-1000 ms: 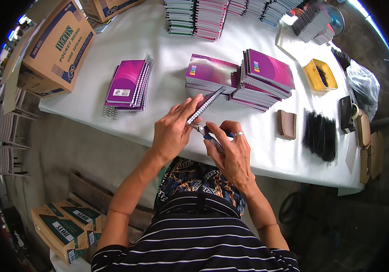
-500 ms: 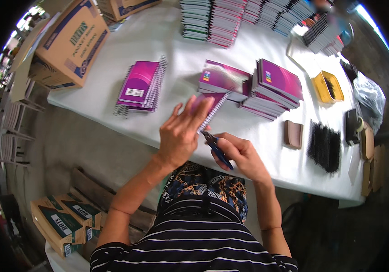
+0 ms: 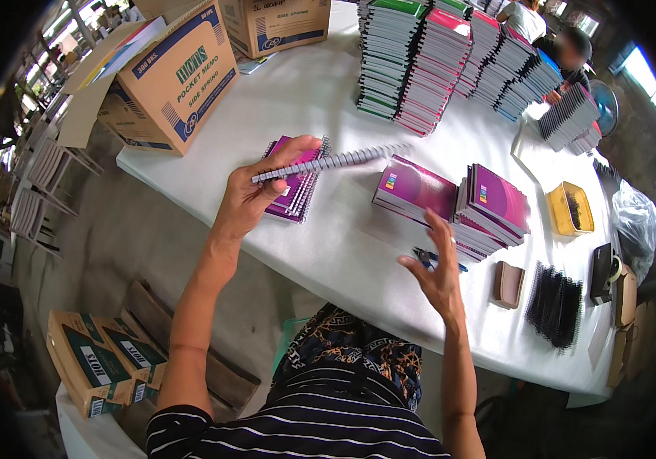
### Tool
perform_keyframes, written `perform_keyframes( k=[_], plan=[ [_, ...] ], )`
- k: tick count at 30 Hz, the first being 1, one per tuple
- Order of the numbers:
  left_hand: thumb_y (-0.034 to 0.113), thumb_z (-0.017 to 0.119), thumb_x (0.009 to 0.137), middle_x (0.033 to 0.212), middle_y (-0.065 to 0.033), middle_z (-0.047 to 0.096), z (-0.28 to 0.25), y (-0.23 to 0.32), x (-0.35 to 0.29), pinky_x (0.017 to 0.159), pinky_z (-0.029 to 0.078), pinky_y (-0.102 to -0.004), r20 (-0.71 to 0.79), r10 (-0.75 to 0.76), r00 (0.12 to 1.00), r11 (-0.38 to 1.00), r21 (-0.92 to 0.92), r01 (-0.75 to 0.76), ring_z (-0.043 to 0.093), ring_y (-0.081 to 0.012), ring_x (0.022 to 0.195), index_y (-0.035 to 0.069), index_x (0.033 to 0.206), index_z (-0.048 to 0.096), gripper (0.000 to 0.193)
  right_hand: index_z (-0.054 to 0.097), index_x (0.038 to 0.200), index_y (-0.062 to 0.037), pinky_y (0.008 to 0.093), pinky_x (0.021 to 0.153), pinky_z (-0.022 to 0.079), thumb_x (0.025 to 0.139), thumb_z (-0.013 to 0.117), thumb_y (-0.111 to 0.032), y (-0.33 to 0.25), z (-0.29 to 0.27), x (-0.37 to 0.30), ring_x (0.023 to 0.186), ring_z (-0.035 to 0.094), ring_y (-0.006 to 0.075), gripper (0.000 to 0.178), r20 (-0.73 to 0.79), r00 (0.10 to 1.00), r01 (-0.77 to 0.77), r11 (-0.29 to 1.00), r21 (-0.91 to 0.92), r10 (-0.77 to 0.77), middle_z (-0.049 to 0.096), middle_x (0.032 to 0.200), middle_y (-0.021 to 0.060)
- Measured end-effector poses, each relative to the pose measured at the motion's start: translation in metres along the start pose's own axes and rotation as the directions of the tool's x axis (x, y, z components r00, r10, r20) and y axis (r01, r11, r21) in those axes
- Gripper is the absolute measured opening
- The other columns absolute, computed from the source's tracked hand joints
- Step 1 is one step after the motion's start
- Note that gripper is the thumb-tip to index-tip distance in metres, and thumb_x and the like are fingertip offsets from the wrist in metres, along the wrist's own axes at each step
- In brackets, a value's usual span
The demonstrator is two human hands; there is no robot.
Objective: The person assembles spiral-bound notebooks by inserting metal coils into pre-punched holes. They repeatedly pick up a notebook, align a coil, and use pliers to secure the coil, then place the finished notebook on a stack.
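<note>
My left hand (image 3: 247,187) grips a small spiral notebook (image 3: 320,163), turned edge-on with its wire coil pointing right. It is held over a short stack of purple spiral notebooks (image 3: 291,206) near the table's front edge. Off to the right, my right hand (image 3: 442,275) hovers with fingers spread and nothing in it. Blue-handled pliers (image 3: 422,255) lie on the table, partly covered by that hand. Just beyond them are a low pile of purple notebooks (image 3: 412,187) and a taller, uneven pile (image 3: 500,197) beside it.
Black wire coils (image 3: 556,306), a brown open holder (image 3: 509,284) and a yellow tub (image 3: 572,208) sit at right. Tall notebook stacks (image 3: 412,69) line the back, where another person (image 3: 569,53) is. Cartons (image 3: 175,84) stand at back left, more (image 3: 98,363) at lower left.
My right hand has let go of the pliers, now on the table, and opened. My left hand has carried the notebook left and tipped it edge-on. The whole view has shifted.
</note>
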State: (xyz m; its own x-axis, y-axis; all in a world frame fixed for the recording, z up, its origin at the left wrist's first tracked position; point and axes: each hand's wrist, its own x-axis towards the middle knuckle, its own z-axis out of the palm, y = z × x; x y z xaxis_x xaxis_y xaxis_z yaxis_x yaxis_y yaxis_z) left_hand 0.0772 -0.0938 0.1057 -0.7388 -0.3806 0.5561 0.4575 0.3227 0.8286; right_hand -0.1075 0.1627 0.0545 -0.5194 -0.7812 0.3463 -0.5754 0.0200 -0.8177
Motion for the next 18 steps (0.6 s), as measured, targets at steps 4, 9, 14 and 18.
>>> perform_keyframes(
  k=[4,9,14,18],
  plan=[
    [0.038,0.063,0.091,0.140,-0.0176,0.053,0.000,-0.035,0.003,0.113,0.035,-0.0431,0.141,0.167,0.976,0.914,-0.393,-0.099,0.046,-0.0329,0.134,0.000,0.145,0.039,0.070,0.048,0.139,-0.0078,0.0474,0.101,0.042,0.079,0.073,-0.003,-0.053,0.047,0.059,0.125,0.050,0.0264,0.065,0.127,0.990,-0.038,0.772,0.635,-0.056,0.046,0.146,0.0138],
    [0.043,0.059,0.094,0.153,-0.0162,0.033,-0.048,-0.042,0.030,0.113,0.033,-0.0419,-0.087,-0.264,0.961,0.903,-0.373,0.214,0.037,-0.0305,0.139,0.007,0.154,0.019,0.080,0.058,0.128,-0.0056,0.0414,0.097,0.043,0.079,0.066,0.004,-0.069,0.101,0.116,0.121,0.053,0.0280,0.050,-0.065,0.964,0.266,0.943,0.202,-0.258,0.056,0.135,0.0122],
    [0.023,0.065,0.091,0.160,-0.0202,0.015,-0.103,-0.083,0.006,0.117,0.024,-0.0398,0.041,-0.456,0.889,0.884,-0.099,0.457,0.019,-0.0314,0.148,0.010,0.157,0.009,0.087,0.064,0.119,-0.0113,0.0558,0.103,0.033,0.080,0.074,-0.027,-0.035,0.173,0.097,0.126,0.047,0.0342,0.043,0.168,0.843,0.533,0.754,-0.383,-0.511,0.054,0.132,0.0146],
    [0.020,0.068,0.086,0.157,-0.0213,0.026,-0.092,-0.083,0.022,0.118,0.020,-0.0397,0.023,-0.363,0.931,0.862,0.387,0.327,0.019,-0.0353,0.148,0.008,0.155,0.020,0.084,0.064,0.112,-0.0068,0.0465,0.096,0.042,0.081,0.071,-0.025,-0.038,0.156,0.049,0.116,0.053,0.0322,0.036,0.169,0.839,0.544,0.790,-0.283,-0.517,0.057,0.121,0.0137]
  ],
)
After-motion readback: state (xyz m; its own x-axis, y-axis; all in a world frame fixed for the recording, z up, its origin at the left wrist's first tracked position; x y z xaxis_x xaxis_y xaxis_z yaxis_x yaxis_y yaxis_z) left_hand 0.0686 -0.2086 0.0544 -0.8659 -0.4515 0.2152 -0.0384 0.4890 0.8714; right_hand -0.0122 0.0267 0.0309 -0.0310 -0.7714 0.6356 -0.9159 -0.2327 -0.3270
